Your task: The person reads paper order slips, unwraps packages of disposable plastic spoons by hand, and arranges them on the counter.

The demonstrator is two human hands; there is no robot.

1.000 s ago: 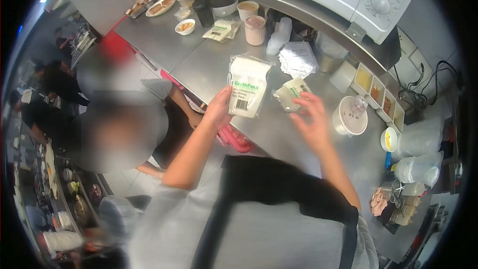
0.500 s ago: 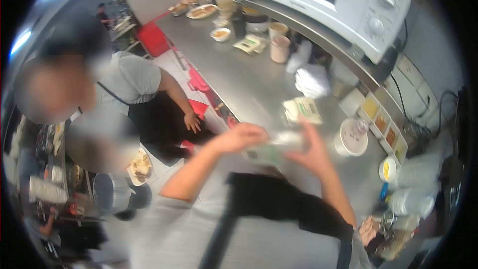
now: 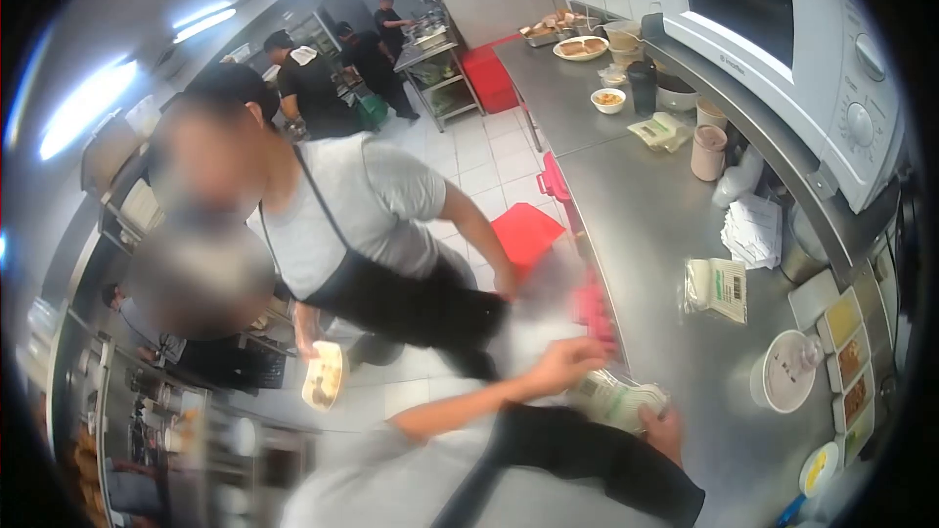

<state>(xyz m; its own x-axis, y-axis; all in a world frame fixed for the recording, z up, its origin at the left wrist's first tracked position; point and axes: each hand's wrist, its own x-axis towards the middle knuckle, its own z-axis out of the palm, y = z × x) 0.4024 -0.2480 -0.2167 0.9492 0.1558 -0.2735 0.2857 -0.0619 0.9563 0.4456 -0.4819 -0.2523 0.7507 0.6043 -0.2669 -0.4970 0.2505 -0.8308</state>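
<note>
Near the counter edge, my right hand (image 3: 662, 430) grips a clear plastic packet (image 3: 614, 403) with whitish contents and green print. My left hand (image 3: 567, 368) is just above the packet's other end, its fingers curled together; what they hold, if anything, is hidden by blur. A second packet (image 3: 717, 288) with the same green print lies on the steel counter (image 3: 650, 318), ahead of my right hand.
At left, a co-worker (image 3: 391, 196) holds an oblong dish of food (image 3: 325, 376). A white tub (image 3: 785, 372) and divided condiment trays (image 3: 849, 352) stand on the counter's right. Folded white papers (image 3: 753, 232) and a microwave (image 3: 773, 49) are farther back. Several people work behind.
My view has swung left, bringing more of the kitchen into sight. My hands and the packet sit lower, nearer my body. The co-worker now stands more upright, with the food dish in hand.
</note>
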